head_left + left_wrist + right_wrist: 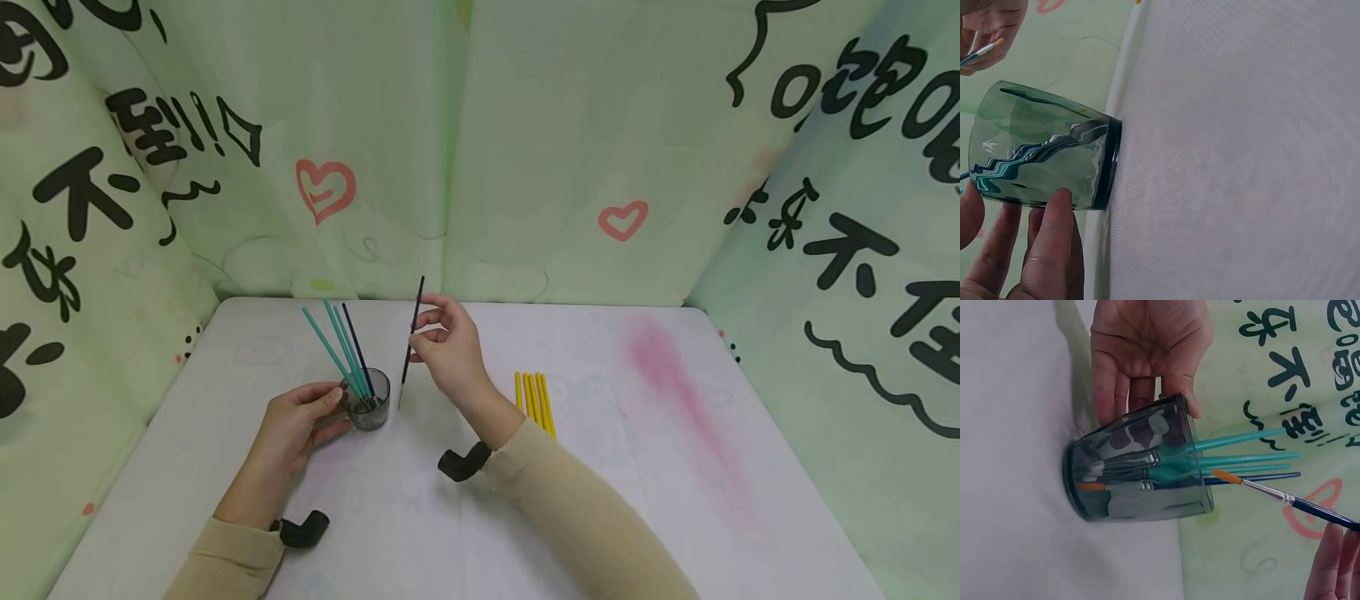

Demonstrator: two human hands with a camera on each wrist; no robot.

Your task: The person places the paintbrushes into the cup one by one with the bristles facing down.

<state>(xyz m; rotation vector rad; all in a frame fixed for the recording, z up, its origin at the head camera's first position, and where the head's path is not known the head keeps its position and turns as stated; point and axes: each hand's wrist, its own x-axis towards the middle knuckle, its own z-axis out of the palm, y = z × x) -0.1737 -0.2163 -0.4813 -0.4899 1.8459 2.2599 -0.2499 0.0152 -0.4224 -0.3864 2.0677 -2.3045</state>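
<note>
My left hand (294,423) grips the side of a clear grey-green glass cup (371,421), thumb near the rim and fingers along the wall. The cup stands upright on the table. Inside it lean several turquoise-handled paintbrushes (1241,439) and a dark blue one (1285,476), bristles down. Just right of the cup, my right hand (448,343) pinches a dark blue paintbrush (1319,511) by the handle. That brush has a silver ferrule and orange-brown bristles (1225,476). It is held near upright, tip down, outside the cup.
Several yellow sticks (531,392) lie side by side to the right, partly hidden by my right sleeve (585,492). The table (660,517) has a white cover with a pink smear. A green printed curtain (525,125) surrounds its back and sides.
</note>
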